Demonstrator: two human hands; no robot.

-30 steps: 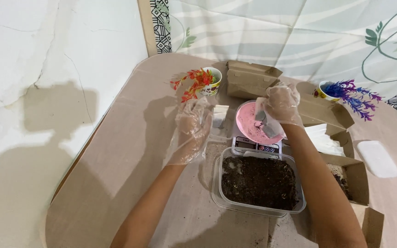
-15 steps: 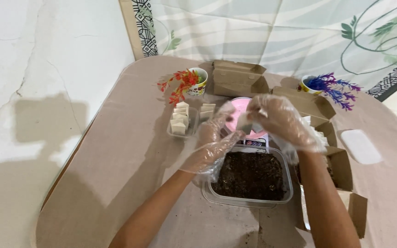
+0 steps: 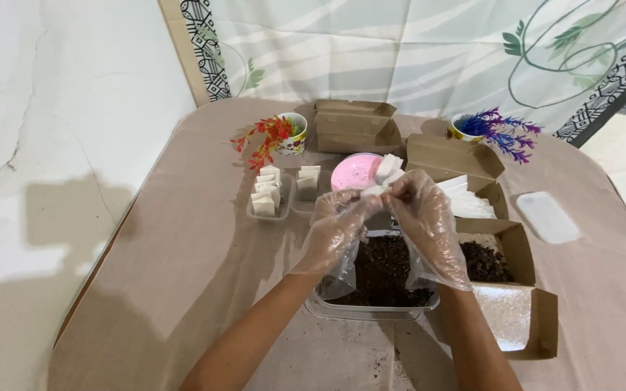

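Both gloved hands have drawn together since half a second ago, meeting just above the far edge of the clear plastic tub of dark soil [image 3: 382, 271], and the view has pulled back so more of the tan-covered round counter [image 3: 182, 261] shows. The left hand [image 3: 336, 228] and the right hand [image 3: 425, 221], each in a loose transparent plastic glove, hold a small white folded paper piece [image 3: 373, 192] between them, the fingers [image 3: 400, 190] of both hands pinched together on it. That piece sits in front of the round pink bowl [image 3: 354, 172], which has a few more white pieces at its right rim. Left of the hands stands a small clear tray of upright white blocks [image 3: 266, 195]. An open brown cardboard box with soil in it [image 3: 505, 253] lies just beside the tub on the right. Farther back are a closed brown cardboard box [image 3: 356, 127], a cup with a red artificial plant [image 3: 280, 135] and a cup with a purple artificial plant [image 3: 494, 129].
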